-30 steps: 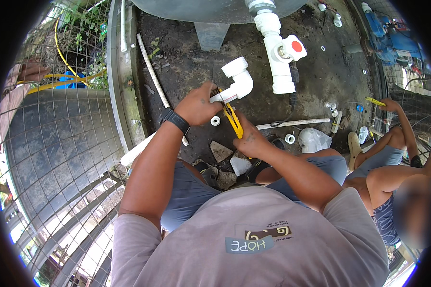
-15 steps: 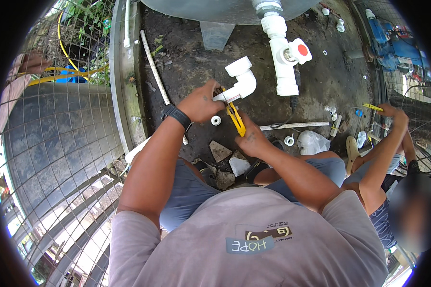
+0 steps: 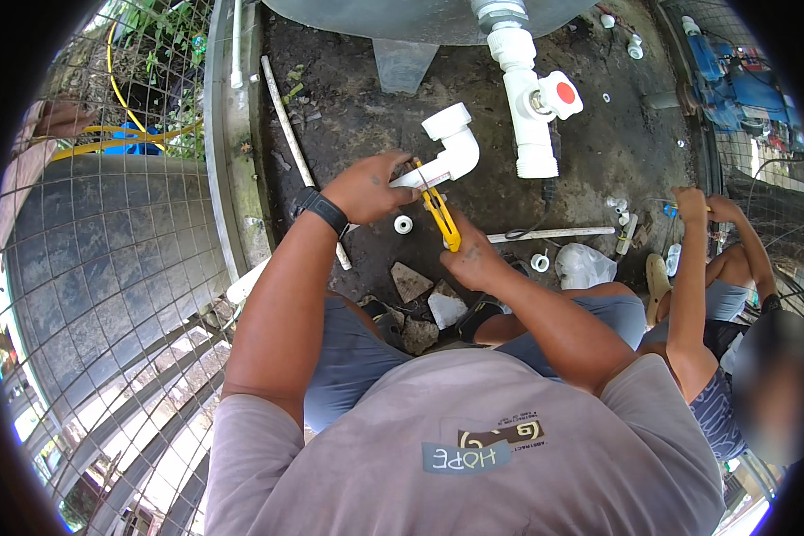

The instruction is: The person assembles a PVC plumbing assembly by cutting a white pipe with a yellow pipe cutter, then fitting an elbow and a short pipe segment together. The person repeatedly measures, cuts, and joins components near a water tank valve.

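Observation:
My left hand (image 3: 364,190) is closed on a short white plastic pipe (image 3: 432,172). A white elbow fitting (image 3: 456,143) sits on the pipe's far end, its wide mouth facing up and left. In my right hand (image 3: 473,261) is a yellow hand tool (image 3: 439,220), long and slotted, which looks like a small saw. The tool lies across the pipe beside my left fingertips. Its working edge is too small to make out. Just below my left hand, a small white fitting (image 3: 403,224) rests on the ground.
A white valve assembly (image 3: 532,116) with a red-centred handle hangs from the grey tank (image 3: 357,18). Long thin pipes (image 3: 288,125) lie on the ground. Wire fencing (image 3: 116,241) runs at left. At right, another person's hands (image 3: 690,204) hold something yellow near a plastic bag (image 3: 584,266).
My left hand has shifted slightly left and down. The yellow tool and right hand have moved only a little. The other person has brought a second hand up to the yellow object.

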A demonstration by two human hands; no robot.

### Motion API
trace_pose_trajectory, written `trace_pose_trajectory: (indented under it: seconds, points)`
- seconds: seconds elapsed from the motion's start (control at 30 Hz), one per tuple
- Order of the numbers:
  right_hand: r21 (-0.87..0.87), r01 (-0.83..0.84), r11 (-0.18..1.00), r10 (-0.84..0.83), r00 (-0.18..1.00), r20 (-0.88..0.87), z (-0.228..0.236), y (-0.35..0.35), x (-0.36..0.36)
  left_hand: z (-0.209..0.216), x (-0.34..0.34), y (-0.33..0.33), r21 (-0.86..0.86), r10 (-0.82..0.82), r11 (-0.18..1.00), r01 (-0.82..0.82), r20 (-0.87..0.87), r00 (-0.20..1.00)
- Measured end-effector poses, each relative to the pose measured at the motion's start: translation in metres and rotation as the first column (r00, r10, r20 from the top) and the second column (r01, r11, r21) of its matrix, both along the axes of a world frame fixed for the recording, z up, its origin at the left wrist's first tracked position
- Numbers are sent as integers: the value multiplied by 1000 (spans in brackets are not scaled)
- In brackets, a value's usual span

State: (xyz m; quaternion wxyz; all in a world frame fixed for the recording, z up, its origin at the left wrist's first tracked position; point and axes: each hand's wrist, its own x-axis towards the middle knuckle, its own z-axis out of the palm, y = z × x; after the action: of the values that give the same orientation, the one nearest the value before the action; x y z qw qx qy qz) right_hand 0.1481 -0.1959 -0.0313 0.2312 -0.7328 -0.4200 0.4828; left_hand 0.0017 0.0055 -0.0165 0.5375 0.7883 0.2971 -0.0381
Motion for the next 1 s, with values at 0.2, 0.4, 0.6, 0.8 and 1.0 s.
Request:
trace_pose_trajectory:
  seconds: [0.2, 0.4, 0.6, 0.8, 1.0]
  points:
    - [-138, -15, 990, 18, 1000, 18, 21, 8, -4, 15, 5, 0, -37, -9, 999, 8, -26, 1000]
    - [-124, -33, 992, 38, 998, 45, 18, 7, -3, 9, 9, 1, -48, -28, 999, 26, -42, 999]
    - [-31, -3, 999, 5, 998, 63, 11, 2, -2, 0, 7, -5, -189, 48, 981, -48, -3, 999]
    - [-36, 0, 999, 2, 998, 55, 4, 0, -1, 12, 11, -7, -221, 43, 974, -54, -56, 998]
    - [-17, 4, 1000, -3, 999, 43, 1, 0, -1, 10, 12, -5, -163, -2, 987, -13, -88, 996]
